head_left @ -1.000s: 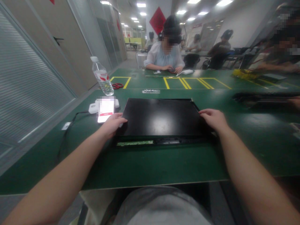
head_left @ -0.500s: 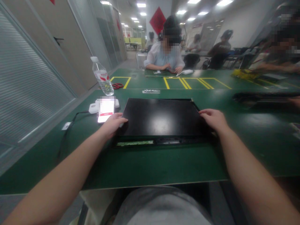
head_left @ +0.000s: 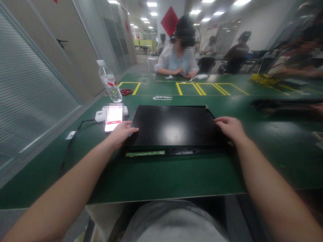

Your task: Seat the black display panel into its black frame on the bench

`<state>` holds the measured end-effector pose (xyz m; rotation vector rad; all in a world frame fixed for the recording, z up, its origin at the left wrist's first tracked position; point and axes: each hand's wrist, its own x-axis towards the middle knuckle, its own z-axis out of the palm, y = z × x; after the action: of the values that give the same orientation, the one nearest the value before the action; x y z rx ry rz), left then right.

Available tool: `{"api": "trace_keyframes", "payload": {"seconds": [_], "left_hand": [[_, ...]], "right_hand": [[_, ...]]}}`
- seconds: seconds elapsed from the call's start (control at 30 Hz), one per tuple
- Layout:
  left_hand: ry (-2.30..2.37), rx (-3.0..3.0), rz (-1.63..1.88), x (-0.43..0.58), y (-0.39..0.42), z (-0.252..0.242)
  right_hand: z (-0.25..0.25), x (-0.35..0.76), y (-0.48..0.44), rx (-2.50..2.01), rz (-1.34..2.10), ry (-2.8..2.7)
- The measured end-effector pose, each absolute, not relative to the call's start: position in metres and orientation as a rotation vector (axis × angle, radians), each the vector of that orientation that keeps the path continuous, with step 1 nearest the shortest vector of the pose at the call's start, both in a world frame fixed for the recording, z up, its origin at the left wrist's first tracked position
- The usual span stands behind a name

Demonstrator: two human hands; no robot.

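Note:
A flat black panel (head_left: 174, 124) with a glossy reflection lies over a dark frame (head_left: 207, 152) on the green table (head_left: 176, 178). Along the frame's near edge a green strip (head_left: 145, 154) shows. My left hand (head_left: 124, 131) grips the panel's left edge, thumb on top and the other fingers partly hidden. On the right edge, my right hand (head_left: 230, 127) holds the panel between thumb and fingers, some of them out of sight beneath it.
A lit phone (head_left: 113, 117) rests on a white power strip (head_left: 99, 116) at the left, near a water bottle (head_left: 111, 84) and red scissors (head_left: 126, 91). Small white pieces (head_left: 163, 97) lie behind the panel. A person (head_left: 176, 57) sits opposite; another is at the right.

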<state>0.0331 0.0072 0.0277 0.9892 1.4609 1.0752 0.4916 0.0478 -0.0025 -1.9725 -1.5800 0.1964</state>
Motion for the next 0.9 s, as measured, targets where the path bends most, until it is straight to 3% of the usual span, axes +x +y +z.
{"api": "trace_keyframes", "payload": {"seconds": [0.9], "left_hand": [[1.45, 0.967, 1.093, 0.03, 0.01, 0.024]], "right_hand": [[0.008, 0.482, 0.041, -2.012, 0.262, -1.589]]}}
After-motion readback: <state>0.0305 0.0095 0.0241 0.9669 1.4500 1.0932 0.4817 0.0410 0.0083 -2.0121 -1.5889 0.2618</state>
